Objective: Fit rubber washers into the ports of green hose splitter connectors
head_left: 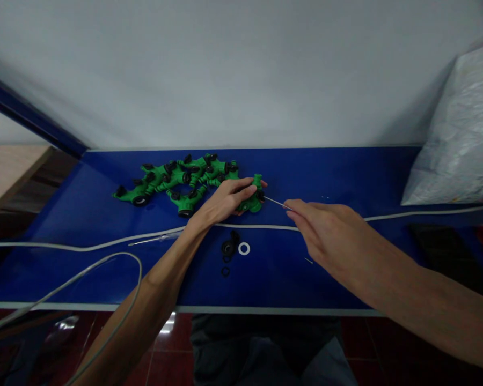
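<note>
My left hand (pixel 227 199) is closed around a green Y-shaped hose splitter (pixel 251 203) with black valve parts, pressing it near the blue tabletop. Its thumb lies across the top of the splitter. My right hand (pixel 326 225) grips a thin metal-shafted tool (pixel 274 202), which looks like a slim screwdriver; its handle is hidden in the palm. The tool's tip meets the black part on the splitter's right side. Just below lie small black fittings (pixel 228 247), a white ring washer (pixel 244 248) and a black ring (pixel 225 272).
Several more green splitters (pixel 177 177) are heaped at the back left. A white cable (pixel 257 227) crosses the blue table (pixel 306 284); another thin tool (pixel 148 239) lies beside it. A plastic bag (pixel 462 128) stands at right, near a dark flat object (pixel 446 246).
</note>
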`<move>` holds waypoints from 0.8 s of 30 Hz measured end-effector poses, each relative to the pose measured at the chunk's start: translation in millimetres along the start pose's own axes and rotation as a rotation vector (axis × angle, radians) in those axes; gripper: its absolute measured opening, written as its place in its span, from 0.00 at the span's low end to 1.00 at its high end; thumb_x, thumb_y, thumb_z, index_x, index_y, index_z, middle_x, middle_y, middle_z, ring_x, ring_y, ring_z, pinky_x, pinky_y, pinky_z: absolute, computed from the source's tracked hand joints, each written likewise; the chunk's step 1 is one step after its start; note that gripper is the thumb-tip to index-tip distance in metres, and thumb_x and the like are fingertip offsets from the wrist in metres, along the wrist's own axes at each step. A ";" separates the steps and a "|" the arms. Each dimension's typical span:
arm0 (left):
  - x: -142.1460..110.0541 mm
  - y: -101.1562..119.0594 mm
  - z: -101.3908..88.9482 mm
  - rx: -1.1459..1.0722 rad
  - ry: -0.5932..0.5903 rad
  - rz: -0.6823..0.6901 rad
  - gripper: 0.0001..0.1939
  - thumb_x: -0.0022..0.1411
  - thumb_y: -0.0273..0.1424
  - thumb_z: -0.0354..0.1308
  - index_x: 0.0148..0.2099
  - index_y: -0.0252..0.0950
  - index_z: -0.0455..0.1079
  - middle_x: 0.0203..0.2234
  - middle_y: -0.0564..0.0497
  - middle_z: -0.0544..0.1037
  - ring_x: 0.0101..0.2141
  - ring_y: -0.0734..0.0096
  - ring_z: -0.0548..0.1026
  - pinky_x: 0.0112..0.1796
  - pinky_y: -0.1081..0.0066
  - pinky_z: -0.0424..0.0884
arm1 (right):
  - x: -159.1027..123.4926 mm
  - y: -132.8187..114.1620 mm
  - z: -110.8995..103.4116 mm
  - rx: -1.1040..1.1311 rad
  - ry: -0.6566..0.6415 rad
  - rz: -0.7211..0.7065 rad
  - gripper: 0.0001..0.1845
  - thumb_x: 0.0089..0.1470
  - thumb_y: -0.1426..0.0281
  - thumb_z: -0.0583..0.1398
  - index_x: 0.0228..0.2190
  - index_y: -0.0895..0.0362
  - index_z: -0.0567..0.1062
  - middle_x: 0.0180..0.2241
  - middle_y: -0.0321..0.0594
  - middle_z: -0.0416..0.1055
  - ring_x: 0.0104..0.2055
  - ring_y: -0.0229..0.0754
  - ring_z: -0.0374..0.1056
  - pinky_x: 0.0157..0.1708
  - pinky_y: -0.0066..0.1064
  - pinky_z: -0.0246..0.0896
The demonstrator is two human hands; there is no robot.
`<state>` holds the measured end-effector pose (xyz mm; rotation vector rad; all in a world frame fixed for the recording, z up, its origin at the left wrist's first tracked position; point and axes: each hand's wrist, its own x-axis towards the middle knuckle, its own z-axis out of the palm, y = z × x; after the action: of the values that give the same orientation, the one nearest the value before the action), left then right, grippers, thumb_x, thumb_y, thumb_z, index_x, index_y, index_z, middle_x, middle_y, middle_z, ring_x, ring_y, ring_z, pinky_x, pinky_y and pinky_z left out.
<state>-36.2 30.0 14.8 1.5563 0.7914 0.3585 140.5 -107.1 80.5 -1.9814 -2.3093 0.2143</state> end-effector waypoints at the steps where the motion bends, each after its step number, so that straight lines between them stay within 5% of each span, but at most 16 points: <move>1: 0.3 -0.5 0.0 0.009 0.008 0.006 0.29 0.65 0.47 0.55 0.61 0.35 0.72 0.32 0.49 0.75 0.24 0.76 0.63 0.23 0.76 0.61 | 2.3 0.7 -1.5 0.150 -0.045 0.078 0.16 0.64 0.74 0.51 0.41 0.60 0.78 0.22 0.37 0.70 0.18 0.38 0.63 0.19 0.30 0.53; 5: 2.3 -1.6 -0.8 -0.013 0.001 0.000 0.29 0.65 0.47 0.54 0.62 0.36 0.70 0.33 0.49 0.75 0.23 0.78 0.63 0.22 0.76 0.59 | 12.9 1.6 -10.0 0.877 -0.227 0.518 0.18 0.68 0.67 0.49 0.44 0.60 0.76 0.13 0.24 0.51 0.12 0.33 0.50 0.15 0.27 0.47; 7: 3.1 -1.8 -1.3 -0.041 -0.017 -0.014 0.29 0.65 0.46 0.54 0.62 0.36 0.70 0.34 0.48 0.76 0.22 0.78 0.63 0.21 0.76 0.58 | 16.0 1.9 -11.9 0.913 -0.216 0.553 0.14 0.66 0.67 0.52 0.45 0.59 0.75 0.13 0.24 0.53 0.12 0.34 0.52 0.15 0.27 0.48; 12: 4.1 -3.0 -2.7 -0.113 -0.039 -0.033 0.28 0.65 0.46 0.54 0.62 0.36 0.70 0.41 0.44 0.79 0.22 0.78 0.65 0.21 0.76 0.56 | 12.7 1.2 -11.4 0.360 -0.048 0.267 0.08 0.58 0.76 0.58 0.40 0.58 0.72 0.21 0.33 0.68 0.21 0.37 0.65 0.22 0.28 0.54; 19: 3.7 -1.8 -4.8 -0.105 -0.074 -0.045 0.26 0.66 0.44 0.54 0.60 0.34 0.71 0.30 0.49 0.74 0.21 0.78 0.64 0.20 0.77 0.55 | 5.6 -12.4 -24.8 -0.582 0.047 -0.232 0.21 0.52 0.87 0.53 0.44 0.61 0.75 0.32 0.46 0.72 0.27 0.45 0.68 0.22 0.33 0.46; 24: 3.7 -2.2 -4.5 -0.104 -0.063 -0.031 0.26 0.65 0.44 0.55 0.58 0.33 0.72 0.27 0.51 0.73 0.21 0.78 0.63 0.20 0.77 0.56 | 9.2 -17.8 -27.5 -0.736 0.023 -0.372 0.22 0.53 0.87 0.52 0.46 0.64 0.76 0.29 0.46 0.70 0.25 0.45 0.67 0.22 0.32 0.46</move>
<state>-37.1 35.7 12.6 1.4502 0.7354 0.3215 126.1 -99.3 110.4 -1.6780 -2.9485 -0.7826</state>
